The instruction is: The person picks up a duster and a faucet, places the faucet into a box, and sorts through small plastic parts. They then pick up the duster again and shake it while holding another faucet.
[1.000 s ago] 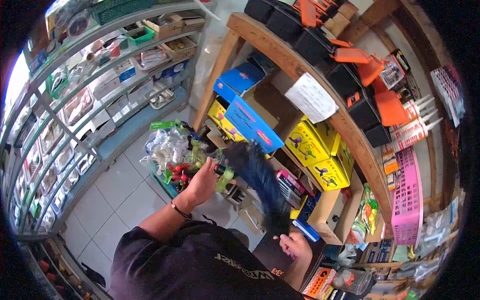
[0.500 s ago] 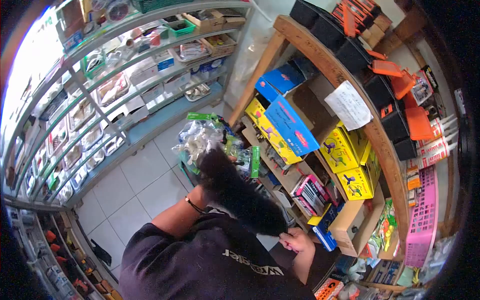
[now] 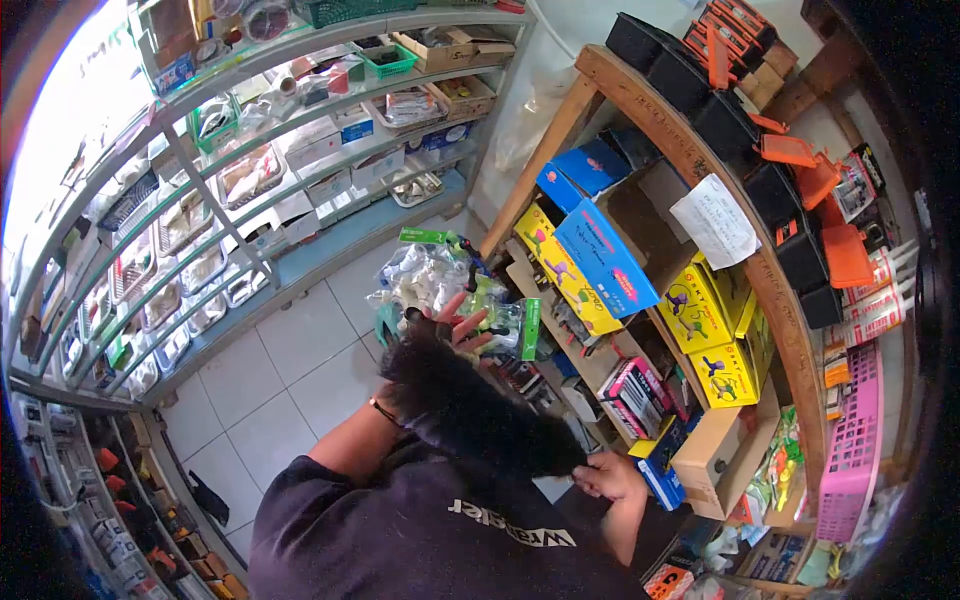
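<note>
A long black furry thing lies across the front of my dark shirt. Its kind cannot be made out; a small dark tuft sticks up at its upper left end. My right hand has its fingers curled at the lower right end of it. My left hand shows beyond the upper end with fingers spread, while the fur hides my palm. Just past those fingers are clear plastic packets with white and dark contents. A green label tops one packet.
Slatted shelves with trays of small goods stand at the left. On the right, a wooden rack holds yellow boxes, a blue box and black bins. A pink basket stands at far right. Tiled floor shows between.
The view has shifted, so the surroundings sit slightly farther right. The furry thing's upper end is lower, and more of my left hand's spread fingers show. My right hand stays at the lower end.
</note>
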Tool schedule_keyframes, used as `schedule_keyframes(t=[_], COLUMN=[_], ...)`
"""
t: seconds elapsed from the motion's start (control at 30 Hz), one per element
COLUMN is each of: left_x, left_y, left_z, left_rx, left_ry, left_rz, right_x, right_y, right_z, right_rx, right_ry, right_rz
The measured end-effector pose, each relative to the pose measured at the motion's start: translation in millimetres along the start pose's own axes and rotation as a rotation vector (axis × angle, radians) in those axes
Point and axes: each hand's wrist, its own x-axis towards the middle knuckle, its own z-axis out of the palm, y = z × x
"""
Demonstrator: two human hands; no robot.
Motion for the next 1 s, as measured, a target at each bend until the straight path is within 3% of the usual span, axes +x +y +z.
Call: schedule_keyframes(t=[0.07, 0.1, 0.13, 0.2, 0.27, 0.33, 0.4, 0.43, 0.47, 0.6, 0.67, 0.77, 0.83, 0.93, 1.0], left_x=[0.0, -6.1, -8.3, -7.9, -17.5, -17.1, -11.1, -9.6, -9.8, -11.8, -11.1, -7.3, -3.0, 0.9, -2.8], left_y=[-0.4, 1.2, 4.6, 4.0, 6.4, 4.0, 0.5, 0.1, -1.6, -3.1, -5.6, -10.4, -12.8, -16.5, -14.2], left_z=[4.4, 6.4, 26.7, 34.8, 38.4, 36.6, 28.7, 24.6, 21.9, 34.6, 35.2, 33.8, 26.3, 17.1, 13.9], left_rx=[-0.043, -0.276, -0.204, -0.252, -0.210, -0.157, -0.213, -0.240, -0.240, -0.106, -0.122, -0.142, -0.026, -0.038, 0.016], left_ry=[-0.092, 0.145, 0.178, 0.109, 0.000, -0.019, 0.139, 0.247, 0.243, 0.032, -0.073, -0.023, -0.038, -0.114, 0.155], left_rz=[0.068, 0.036, 0.007, 0.072, 0.003, 0.012, 0.033, 0.049, 0.053, 0.056, 0.098, 0.089, 0.072, 0.049, 0.022], right_x=[-0.1, 0.2, 0.9, 7.4, 1.3, -0.8, -4.6, -1.0, 1.5, -3.2, -1.0, -2.9, -8.5, -1.6, -6.8], right_y=[-9.3, -16.5, -9.6, 10.5, -5.4, -15.1, -17.4, -11.5, -9.0, 2.3, 5.3, -2.8, -6.5, 7.7, -6.8], right_z=[-0.5, 5.1, 1.7, -6.4, -5.7, -0.4, -4.7, -4.3, -5.3, -19.1, -22.9, -22.0, -21.5, -23.8, -17.8], right_rx=[-0.136, -0.030, -0.040, 0.059, -0.088, -0.054, -0.142, 0.024, 0.189, -0.196, -0.131, 0.032, -0.122, -0.078, -0.038], right_ry=[0.099, 0.138, 0.142, -0.015, -0.024, 0.010, 0.119, 0.086, 0.051, 0.069, 0.078, 0.180, 0.026, 0.068, 0.171], right_rz=[0.100, 0.122, 0.124, 0.062, 0.106, -0.068, 0.054, 0.063, 0.071, -0.022, 0.006, 0.058, 0.031, -0.055, 0.025])
